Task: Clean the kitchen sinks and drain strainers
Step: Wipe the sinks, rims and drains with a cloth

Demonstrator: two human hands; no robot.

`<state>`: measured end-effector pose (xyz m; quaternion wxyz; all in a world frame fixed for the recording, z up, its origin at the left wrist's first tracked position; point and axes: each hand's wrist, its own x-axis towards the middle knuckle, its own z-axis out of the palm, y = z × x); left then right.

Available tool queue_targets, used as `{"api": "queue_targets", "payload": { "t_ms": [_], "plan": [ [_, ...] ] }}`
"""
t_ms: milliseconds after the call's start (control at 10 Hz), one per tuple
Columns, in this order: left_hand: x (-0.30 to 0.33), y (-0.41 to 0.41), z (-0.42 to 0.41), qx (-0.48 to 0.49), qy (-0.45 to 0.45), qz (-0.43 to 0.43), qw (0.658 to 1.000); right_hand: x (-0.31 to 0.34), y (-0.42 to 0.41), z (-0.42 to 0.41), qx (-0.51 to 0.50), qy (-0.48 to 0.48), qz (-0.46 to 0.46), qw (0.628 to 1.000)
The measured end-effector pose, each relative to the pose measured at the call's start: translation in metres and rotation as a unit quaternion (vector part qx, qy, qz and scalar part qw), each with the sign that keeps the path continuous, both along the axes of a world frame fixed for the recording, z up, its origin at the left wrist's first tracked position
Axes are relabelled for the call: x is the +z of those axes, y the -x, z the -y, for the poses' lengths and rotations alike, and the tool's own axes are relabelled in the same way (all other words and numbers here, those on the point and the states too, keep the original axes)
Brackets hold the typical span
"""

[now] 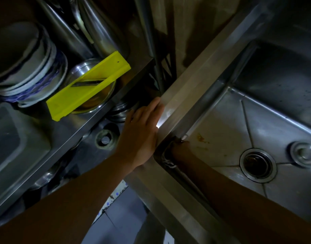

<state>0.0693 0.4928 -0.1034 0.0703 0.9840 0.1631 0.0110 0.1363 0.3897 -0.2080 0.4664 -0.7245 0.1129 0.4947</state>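
Resting flat with straight fingers on the outer face of the sink [221, 124] rim, the left hand [142, 131] braces while the right hand [177, 147] reaches into the basin's near corner, its fingers hidden there, so its grip cannot be told. Scrubbing that corner seems the step in hand; next comes working toward the drain [257, 165]. Steel looks dull, with an orange smear near the corner.

One steel sink [256, 120] with one open drain [258, 166] and one round strainer [305, 154] lying beside it. One yellow slicer [88, 86] rests across one steel bowl [96, 101]; one stack of plates [31, 67] stands nearby. Two forearms show, with one hand [142, 132] visible.
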Motion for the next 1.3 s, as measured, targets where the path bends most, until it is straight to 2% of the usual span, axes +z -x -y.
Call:
{"api": "queue_targets", "payload": {
  "t_ms": [100, 300, 400, 500, 600, 800, 900, 1000, 1100, 1200, 1300],
  "plan": [
    [0.0, 0.001, 0.0, 0.0, 0.009, 0.008, 1.0, 0.034, -0.006, 0.005, 0.003, -0.048, 0.0, 0.999],
    [0.005, -0.001, 0.002, -0.006, 0.022, 0.021, 1.0, 0.061, -0.011, 0.017, -0.016, -0.128, 0.006, 0.992],
    [0.008, -0.002, 0.001, -0.019, 0.02, 0.03, 0.999, 0.065, -0.012, 0.028, -0.035, -0.134, 0.002, 0.99],
    [0.012, -0.008, -0.005, -0.015, 0.035, 0.057, 0.998, 0.057, -0.025, 0.037, -0.065, -0.103, 0.043, 0.992],
    [0.019, -0.038, -0.004, -0.011, 0.059, 0.092, 0.994, 0.046, -0.054, 0.042, -0.119, -0.127, 0.111, 0.978],
    [0.014, -0.132, 0.004, -0.095, 0.002, 0.056, 0.994, 0.01, -0.121, 0.04, -0.211, -0.026, 0.181, 0.96],
    [0.007, -0.166, -0.003, -0.107, -0.034, 0.036, 0.993, -0.014, -0.158, 0.035, -0.207, 0.038, 0.274, 0.938],
    [-0.001, -0.179, -0.012, -0.122, -0.043, 0.025, 0.991, -0.034, -0.195, 0.029, -0.221, 0.053, 0.309, 0.924],
    [-0.006, -0.177, -0.015, -0.128, -0.032, 0.039, 0.99, -0.048, -0.221, 0.019, -0.307, 0.024, 0.309, 0.9],
    [-0.009, -0.178, -0.015, -0.129, -0.037, 0.068, 0.989, -0.067, -0.241, 0.01, -0.176, 0.081, 0.344, 0.919],
    [-0.009, -0.178, -0.015, -0.135, -0.033, 0.074, 0.987, -0.091, -0.249, 0.01, 0.064, 0.214, 0.425, 0.877]
  ]
}}
